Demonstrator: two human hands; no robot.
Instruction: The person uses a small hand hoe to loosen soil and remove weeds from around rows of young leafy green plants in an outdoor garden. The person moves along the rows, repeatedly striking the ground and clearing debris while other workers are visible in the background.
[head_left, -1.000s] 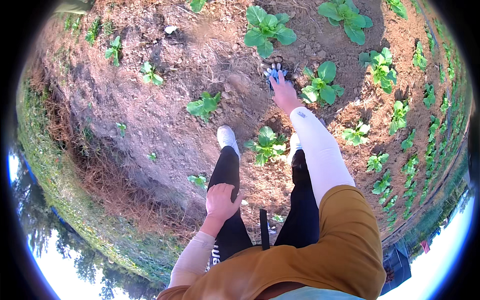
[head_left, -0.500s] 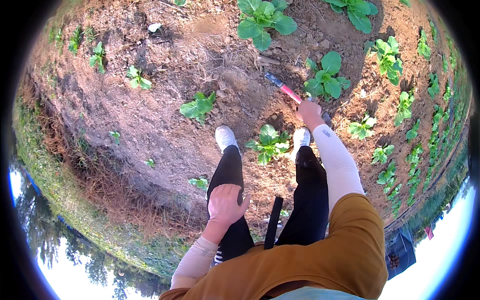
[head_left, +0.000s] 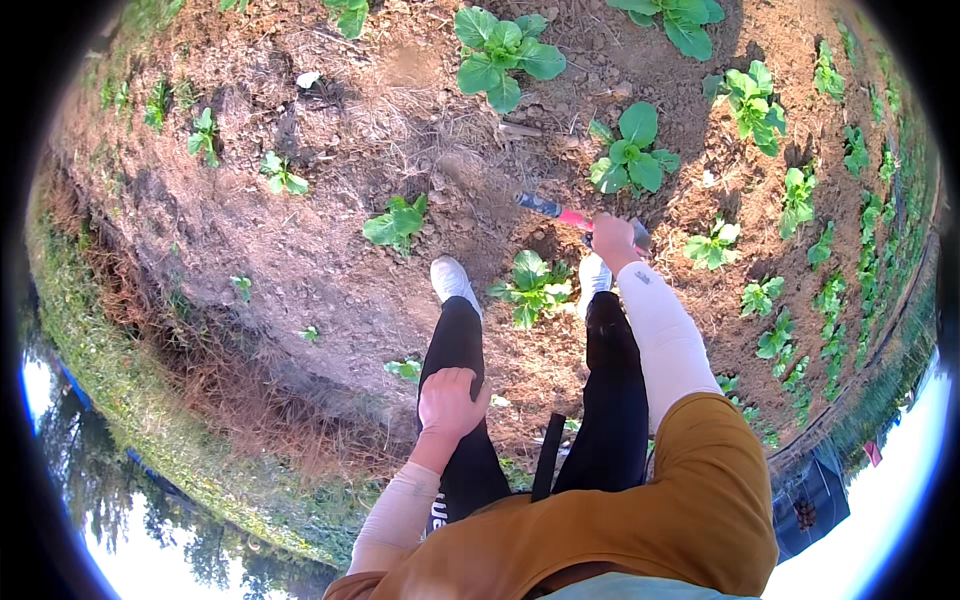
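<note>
My right hand is wrapped round a short red-handled hand tool, close to its grey metal end. The handle's dark blue-grey tip points left above the soil. My fingers partly cover the metal end, so its exact kind is unclear. Just beyond this hand grows a broad-leaved green plant. My left hand lies on my left knee, holding nothing, its fingers laid over the black trousers. Between my two shoes stands another leafy plant.
Dry brown soil with straw surrounds me. A leafy plant grows ahead of my left shoe; a larger one stands farther off. Rows of plants run along the right. Dry grass edges the bed at left.
My right hand has shifted slightly left and nearer to me, and the tool's handle lies flatter. My left hand stays on the knee. The view has shifted a little.
</note>
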